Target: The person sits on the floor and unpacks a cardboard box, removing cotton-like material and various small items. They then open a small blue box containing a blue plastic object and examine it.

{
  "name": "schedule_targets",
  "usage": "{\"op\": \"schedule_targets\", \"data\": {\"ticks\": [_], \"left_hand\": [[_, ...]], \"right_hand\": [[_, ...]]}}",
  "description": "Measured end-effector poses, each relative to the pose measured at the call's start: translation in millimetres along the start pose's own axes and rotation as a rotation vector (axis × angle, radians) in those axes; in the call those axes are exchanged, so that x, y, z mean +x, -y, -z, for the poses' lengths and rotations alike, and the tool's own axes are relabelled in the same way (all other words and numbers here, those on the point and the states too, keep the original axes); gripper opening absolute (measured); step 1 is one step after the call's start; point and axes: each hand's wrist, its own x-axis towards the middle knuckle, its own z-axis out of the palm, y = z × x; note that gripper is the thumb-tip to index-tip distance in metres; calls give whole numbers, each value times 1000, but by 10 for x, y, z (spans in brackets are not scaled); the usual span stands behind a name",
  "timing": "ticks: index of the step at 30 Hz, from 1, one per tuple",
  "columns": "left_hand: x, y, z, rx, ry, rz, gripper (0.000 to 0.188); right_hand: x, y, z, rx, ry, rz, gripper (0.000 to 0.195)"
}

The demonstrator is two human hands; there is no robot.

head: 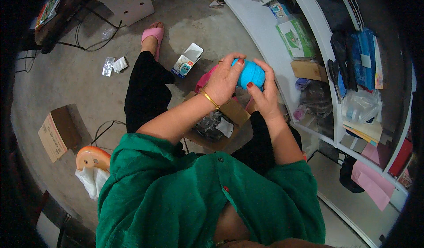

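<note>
A ball of bright blue yarn (250, 74) is held up between my two hands, above a small open cardboard box. My left hand (225, 77), with a gold bangle at the wrist, presses on the ball's left side. Around its right side and lower edge curl the fingers and thumb of my right hand (266, 94). The cardboard box (237, 111) holds dark crumpled plastic and a white piece. Something pink (206, 79) lies partly hidden behind my left hand and forearm.
A small opened carton (187, 61) lies on the concrete floor ahead, with small white packets (120, 64) to its left. White shelving (251, 24) loaded with goods stands close on the right. At left are another cardboard box (58, 135) and an orange stool (94, 155) bearing white cloth.
</note>
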Motion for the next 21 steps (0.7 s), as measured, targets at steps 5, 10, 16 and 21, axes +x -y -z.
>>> {"op": "schedule_targets", "data": {"ticks": [5,10,16,21], "left_hand": [[-61,94,-72,41,-86,-33,35],[-45,78,-94,-55,-71,65,38],[-23,199,-105,-53,-64,83,41],[-74,64,-117,33,-106,-52,34]], "right_hand": [[-42,-32,-128,63,-89,33,49],[-7,-108,-47,-204,-66,168,47],[3,-110,-45,-238,-50,203,45],[5,-99,-88,-6,-83,6,44]]}}
